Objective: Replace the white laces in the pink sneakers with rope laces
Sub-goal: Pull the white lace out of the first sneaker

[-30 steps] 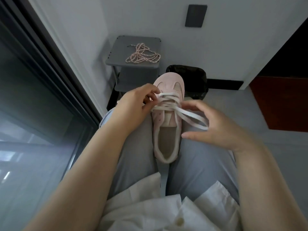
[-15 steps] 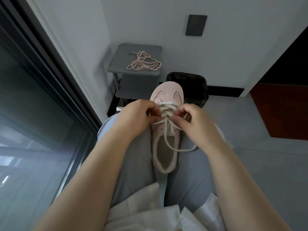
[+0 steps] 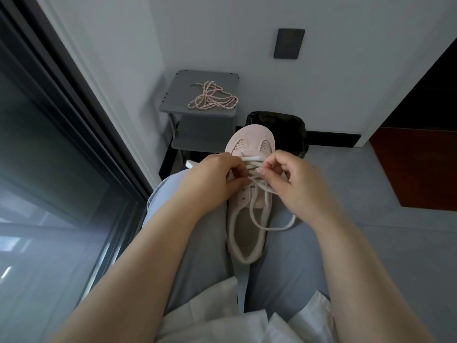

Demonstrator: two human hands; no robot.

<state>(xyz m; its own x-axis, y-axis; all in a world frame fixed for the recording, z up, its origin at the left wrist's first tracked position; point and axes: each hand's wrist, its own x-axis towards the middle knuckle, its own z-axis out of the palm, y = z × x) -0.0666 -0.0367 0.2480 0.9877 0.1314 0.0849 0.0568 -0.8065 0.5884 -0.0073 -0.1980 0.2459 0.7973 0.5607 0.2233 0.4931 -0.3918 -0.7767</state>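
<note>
Okay, a dark glass door (image 3: 49, 169) is filling the left side, and grey floor (image 3: 366, 214) is running along the right. A person is sitting with legs in grey-blue trousers (image 3: 202, 243) stretching forward, white shirt hem (image 3: 212, 315) lying over the lap.

The pink sneaker (image 3: 243, 226) is lying between the thighs, toe pointing away, heel opening facing the camera. The left hand (image 3: 212, 179) is curling at the sneaker's left edge, thumb and fingertips pinching the white lace (image 3: 252, 158) at the upper eyelets. The right hand (image 3: 294, 181) is curling at the right edge, its thumb and forefinger pinching a strand of the same lace. Both hands are gripping, neither is relaxed. The lace is crossing only the eyelets nearest the toe; the nearer eyelets are showing bare, and a loose loop is trailing over the shoe opening onto the right thigh.

A grey stool (image 3: 178, 95) is standing against the wall beyond the knees, a black bin (image 3: 284, 122) sitting just beside it behind the toe. The rope laces (image 3: 212, 99), pink and white, are lying in a loose pile on the stool top, well apart from the hands. A dark plate (image 3: 288, 43) is sitting on the wall above.
</note>
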